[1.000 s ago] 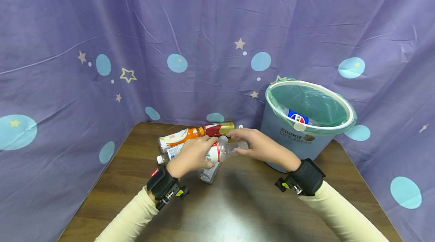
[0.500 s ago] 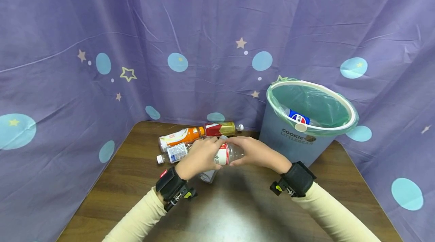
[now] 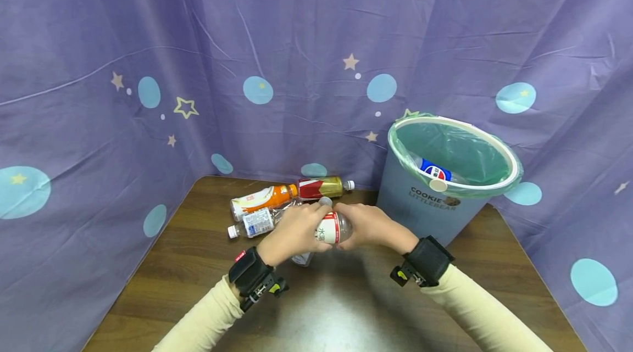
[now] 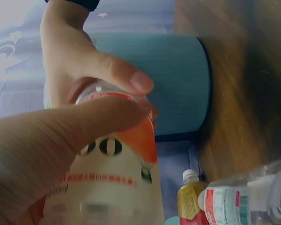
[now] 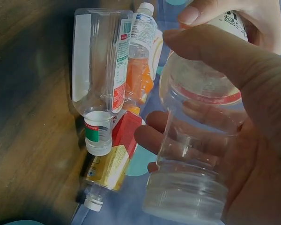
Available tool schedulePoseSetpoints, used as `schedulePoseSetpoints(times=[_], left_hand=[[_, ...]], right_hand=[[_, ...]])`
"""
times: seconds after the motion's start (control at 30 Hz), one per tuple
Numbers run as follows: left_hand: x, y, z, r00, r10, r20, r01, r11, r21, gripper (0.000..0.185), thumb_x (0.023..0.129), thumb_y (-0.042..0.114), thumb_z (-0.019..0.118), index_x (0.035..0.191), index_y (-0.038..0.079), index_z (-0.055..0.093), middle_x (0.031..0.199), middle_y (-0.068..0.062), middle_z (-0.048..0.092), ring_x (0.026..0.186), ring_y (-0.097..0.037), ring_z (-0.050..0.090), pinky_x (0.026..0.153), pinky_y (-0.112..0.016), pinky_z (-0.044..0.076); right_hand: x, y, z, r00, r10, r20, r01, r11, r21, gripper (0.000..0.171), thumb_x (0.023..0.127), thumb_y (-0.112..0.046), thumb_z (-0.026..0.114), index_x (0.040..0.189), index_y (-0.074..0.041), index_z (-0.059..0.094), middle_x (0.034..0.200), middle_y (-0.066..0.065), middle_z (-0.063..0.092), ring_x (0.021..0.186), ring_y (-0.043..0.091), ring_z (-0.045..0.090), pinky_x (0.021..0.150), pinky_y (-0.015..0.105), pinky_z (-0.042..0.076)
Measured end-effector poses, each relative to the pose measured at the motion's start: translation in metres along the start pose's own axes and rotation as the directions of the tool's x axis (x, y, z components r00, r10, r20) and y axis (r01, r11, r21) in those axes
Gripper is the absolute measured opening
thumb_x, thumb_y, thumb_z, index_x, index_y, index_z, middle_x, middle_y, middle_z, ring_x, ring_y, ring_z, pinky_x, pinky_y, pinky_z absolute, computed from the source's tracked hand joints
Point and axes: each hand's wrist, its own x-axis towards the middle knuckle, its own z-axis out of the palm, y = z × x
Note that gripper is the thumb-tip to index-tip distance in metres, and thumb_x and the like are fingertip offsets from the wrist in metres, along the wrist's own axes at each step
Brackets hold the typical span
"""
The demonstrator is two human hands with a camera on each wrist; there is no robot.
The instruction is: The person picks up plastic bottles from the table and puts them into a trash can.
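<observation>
A purple curtain (image 3: 296, 39) printed with stars and pale blue dots hangs across the whole upper part of the head view and wraps both sides; below it, in the lower middle, lies a dark brown wooden table (image 3: 346, 308). Just below the centre of the frame both hands meet on a clear plastic bottle (image 3: 330, 227) with a red and white label, held above the table; the left hand (image 3: 292, 234) has fingers and thumb curled round the labelled part, and the left wrist view shows its thumb (image 4: 70, 131) laid across the label; the right hand (image 3: 368, 225) grips the other end, and in the right wrist view its fingers (image 5: 215, 51) wrap the clear ribbed body (image 5: 196, 154), so each hand is closed firmly on the bottle. Behind the hands, toward the curtain, more bottles lie on their sides: an orange drink bottle (image 3: 259, 200) left of centre, a red and gold bottle (image 3: 323, 188) with a white cap touching its right end, and a small clear bottle (image 3: 254, 223) with a blue and white label just below the orange one; a further clear bottle (image 3: 303, 257) peeks out beneath the left hand. At centre right stands a blue waste bin (image 3: 420, 204) lined with a green bag, near the right hand; inside it lies a bottle with a blue, red and white label (image 3: 434, 171). Black wrist straps and cream sleeves show at the bottom.
</observation>
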Motion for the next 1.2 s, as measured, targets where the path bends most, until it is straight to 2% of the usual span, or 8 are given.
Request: schedulePoseSetpoints(times=[0.23, 0.57, 0.7, 0.9, 1.1, 1.2], left_hand=[[-0.012, -0.012, 0.002, 1.000, -0.024, -0.008, 0.024, 0.999, -0.031, 0.081, 0.065, 0.055, 0.090, 0.130, 0.015, 0.063, 0.098, 0.000, 0.071, 0.080, -0.017, 0.067, 0.061, -0.032, 0.051], [-0.024, -0.027, 0.005, 0.994, -0.111, -0.017, 0.109, 0.990, -0.088, 0.075, 0.064, 0.051, 0.090, 0.125, 0.016, 0.064, 0.100, 0.001, 0.072, 0.080, -0.015, 0.067, 0.059, -0.031, 0.049], [-0.028, -0.032, 0.003, 0.989, -0.146, -0.018, 0.144, 0.986, -0.083, 0.074, 0.064, 0.052, 0.090, 0.122, 0.015, 0.063, 0.099, 0.000, 0.074, 0.081, -0.017, 0.069, 0.061, -0.034, 0.050], [-0.034, -0.040, 0.006, 0.984, -0.174, -0.023, 0.172, 0.981, -0.091, 0.064, 0.064, 0.051, 0.091, 0.113, 0.020, 0.064, 0.095, 0.005, 0.073, 0.082, -0.017, 0.069, 0.061, -0.035, 0.050], [-0.044, -0.045, 0.013, 0.980, -0.199, 0.005, 0.199, 0.974, -0.112, 0.062, 0.065, 0.051, 0.090, 0.114, 0.022, 0.066, 0.105, 0.007, 0.075, 0.082, -0.014, 0.069, 0.059, -0.033, 0.049], [-0.049, -0.047, 0.017, 0.978, -0.207, 0.008, 0.207, 0.971, -0.122, 0.060, 0.067, 0.051, 0.089, 0.115, 0.023, 0.067, 0.101, 0.009, 0.074, 0.077, -0.010, 0.067, 0.059, -0.031, 0.048]], right_hand=[[-0.001, -0.002, -0.010, 0.998, 0.042, 0.048, -0.040, 0.998, -0.057, 0.056, 0.064, -0.033, 0.092, 0.108, -0.018, 0.060, 0.085, -0.007, 0.065, 0.072, 0.010, 0.058, 0.059, 0.031, 0.048], [-0.002, -0.005, -0.045, 0.992, 0.063, 0.113, -0.039, 0.979, -0.202, 0.054, 0.067, -0.035, 0.089, 0.109, -0.017, 0.060, 0.086, -0.005, 0.066, 0.070, 0.012, 0.059, 0.056, 0.034, 0.048], [-0.005, -0.008, -0.068, 0.993, 0.051, 0.108, -0.022, 0.968, -0.249, 0.053, 0.067, -0.033, 0.089, 0.107, -0.017, 0.060, 0.086, -0.004, 0.065, 0.068, 0.012, 0.057, 0.056, 0.033, 0.047], [-0.013, -0.010, -0.111, 0.993, 0.036, 0.113, -0.002, 0.956, -0.292, 0.055, 0.068, -0.031, 0.090, 0.110, -0.014, 0.059, 0.087, -0.003, 0.065, 0.071, 0.013, 0.057, 0.057, 0.032, 0.047], [-0.021, -0.002, -0.161, 0.995, 0.086, 0.059, -0.063, 0.944, -0.322, 0.056, 0.069, -0.031, 0.088, 0.115, -0.015, 0.060, 0.094, 0.000, 0.068, 0.080, 0.017, 0.065, 0.061, 0.038, 0.052], [-0.025, 0.007, -0.184, 0.994, 0.108, 0.013, -0.098, 0.938, -0.332, 0.059, 0.068, -0.030, 0.089, 0.117, -0.013, 0.060, 0.094, 0.003, 0.069, 0.080, 0.019, 0.064, 0.062, 0.040, 0.052]])
